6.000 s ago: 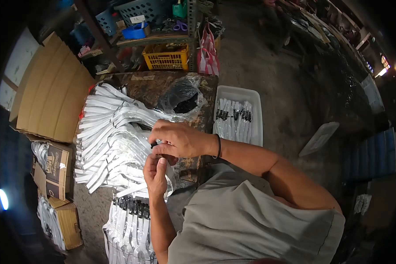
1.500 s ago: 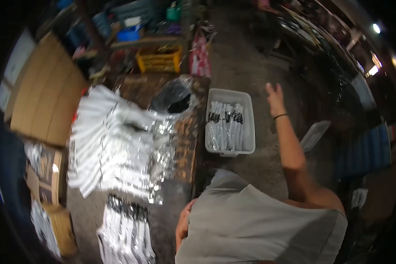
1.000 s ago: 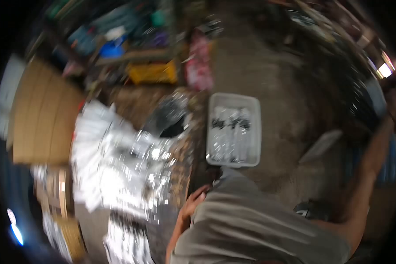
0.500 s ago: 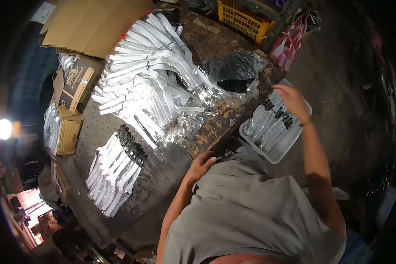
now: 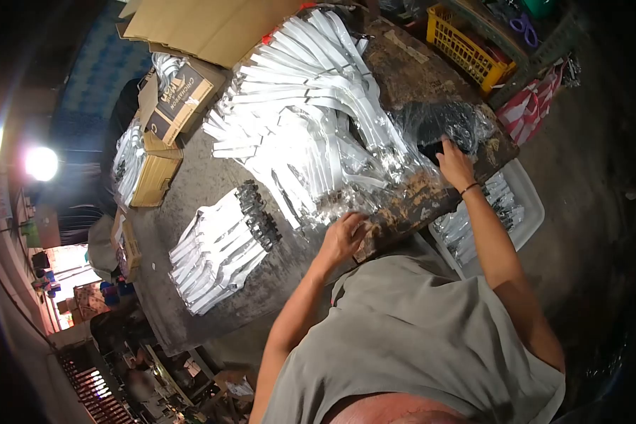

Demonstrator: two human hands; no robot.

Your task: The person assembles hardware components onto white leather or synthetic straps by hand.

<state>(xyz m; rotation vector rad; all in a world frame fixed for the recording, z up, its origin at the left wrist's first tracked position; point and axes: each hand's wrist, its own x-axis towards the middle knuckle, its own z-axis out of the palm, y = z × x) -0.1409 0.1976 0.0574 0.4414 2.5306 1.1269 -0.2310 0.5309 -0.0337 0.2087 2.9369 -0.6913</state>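
Far left: cardboard boxes (image 5: 164, 106) w/ more wrapped stock showing, stacked just off the bench edge, likely supply kept w/in reach. Next, a neat row of finished packs (image 5: 222, 247) lies on the worktable (image 5: 261, 297), dark ends all pointing one way, prob. so they stack/count easily. Left hand (image 5: 343, 237) rests at the near edge of the big fan-shaped pile of white sleeves (image 5: 311, 120); fingers curled loosely onto the clear wrap there, touching it, can't tell if anything is actually pinched. Pile sits mid-table, spread out so single pieces can be pulled. Right hand (image 5: 454, 164) reaches out to the clear plastic bag (image 5: 449, 124) of dark pieces at the table's far right corner; fingertips are at the bag's mouth, hidden in the plastic, so grip can't be told. Below the forearm, a white tub (image 5: 526, 205) w/ more packs stands on the floor just beside the bench. Yellow crate (image 5: 466, 46) on shelf behind.
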